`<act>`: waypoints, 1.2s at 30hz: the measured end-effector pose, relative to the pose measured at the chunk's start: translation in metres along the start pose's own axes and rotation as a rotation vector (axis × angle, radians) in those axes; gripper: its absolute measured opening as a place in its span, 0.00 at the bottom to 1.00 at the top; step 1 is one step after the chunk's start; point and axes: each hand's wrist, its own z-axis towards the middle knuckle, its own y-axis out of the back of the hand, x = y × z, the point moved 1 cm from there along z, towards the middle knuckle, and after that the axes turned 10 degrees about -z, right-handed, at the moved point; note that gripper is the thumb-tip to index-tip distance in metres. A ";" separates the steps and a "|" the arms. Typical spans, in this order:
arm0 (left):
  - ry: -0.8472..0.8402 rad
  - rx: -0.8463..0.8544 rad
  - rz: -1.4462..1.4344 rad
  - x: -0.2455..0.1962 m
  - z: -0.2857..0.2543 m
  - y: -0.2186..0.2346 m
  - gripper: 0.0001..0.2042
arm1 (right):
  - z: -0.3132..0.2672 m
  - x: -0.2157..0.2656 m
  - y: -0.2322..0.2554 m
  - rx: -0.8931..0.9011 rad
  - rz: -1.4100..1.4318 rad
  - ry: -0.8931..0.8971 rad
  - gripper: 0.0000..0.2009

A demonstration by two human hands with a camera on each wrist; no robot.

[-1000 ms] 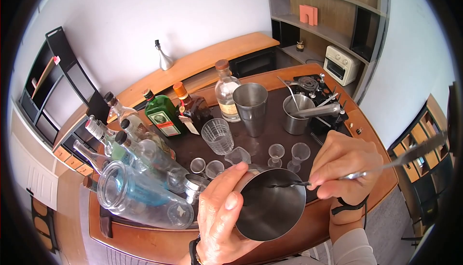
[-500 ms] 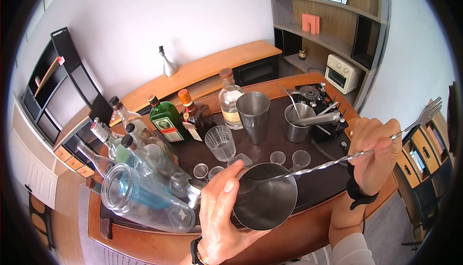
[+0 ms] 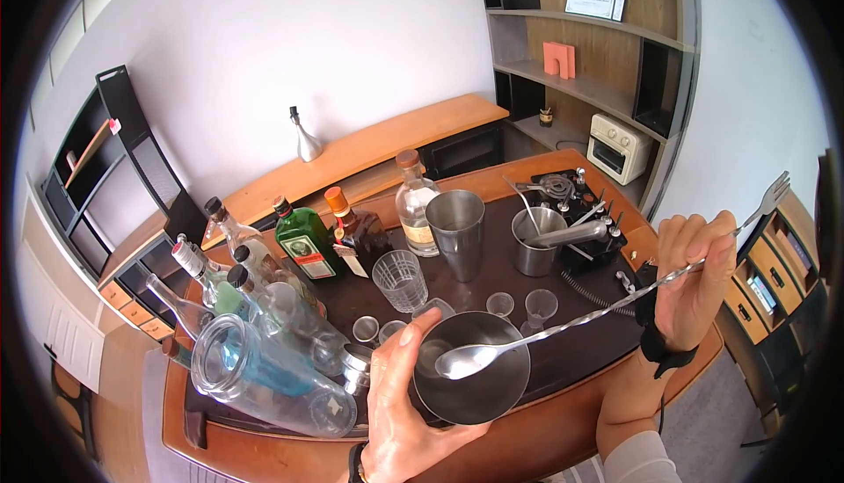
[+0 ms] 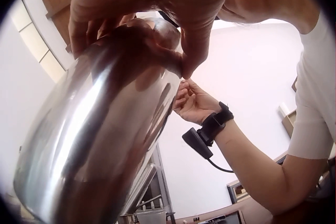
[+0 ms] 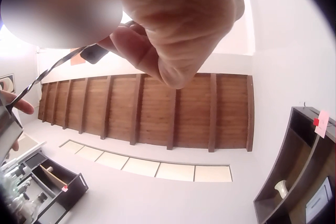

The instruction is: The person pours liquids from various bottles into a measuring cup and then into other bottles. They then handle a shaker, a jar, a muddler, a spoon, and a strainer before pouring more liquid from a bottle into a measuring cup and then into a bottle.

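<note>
- tbl point(image 3: 264, 458): dark top w/ brown wood edge, btls & glassware on it.
- lg clear jar point(image 3: 272, 395): on tbl, person's l. side, nr the btls.
- green btl point(image 3: 303, 246): farther back, beside a dk btl w/ orange cap point(image 3: 359, 232).
- held tin point(image 3: 479, 399): metal, off tbl in l. hand, mouth twd head cam.
- l. hand point(image 3: 400, 421): fingers curled round held tin, gripping its side.
- r. hand point(image 3: 694, 285): fingers bent, pinching twisted shaft nr fork end.
- bar spoon point(image 3: 470, 361): bowl over mouth of held tin, shaft slanting up to r. hand, fork end past fingers; can't tell if bowl touches tin.
- patterned glass point(image 3: 401, 283): on tbl, beyond held tin.
- sm. stemmed glass point(image 3: 541, 305): on tbl, r. of held tin.
</note>
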 end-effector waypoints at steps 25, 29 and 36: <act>0.066 0.064 -0.036 -0.009 0.000 0.002 0.56 | -0.004 0.016 -0.010 0.089 -0.094 0.143 0.19; 0.010 0.049 -0.051 -0.002 -0.006 -0.002 0.55 | -0.010 0.018 -0.009 0.343 -0.029 0.213 0.17; 0.022 0.111 0.021 -0.011 0.003 -0.001 0.53 | -0.022 0.034 -0.046 0.535 -0.416 0.322 0.11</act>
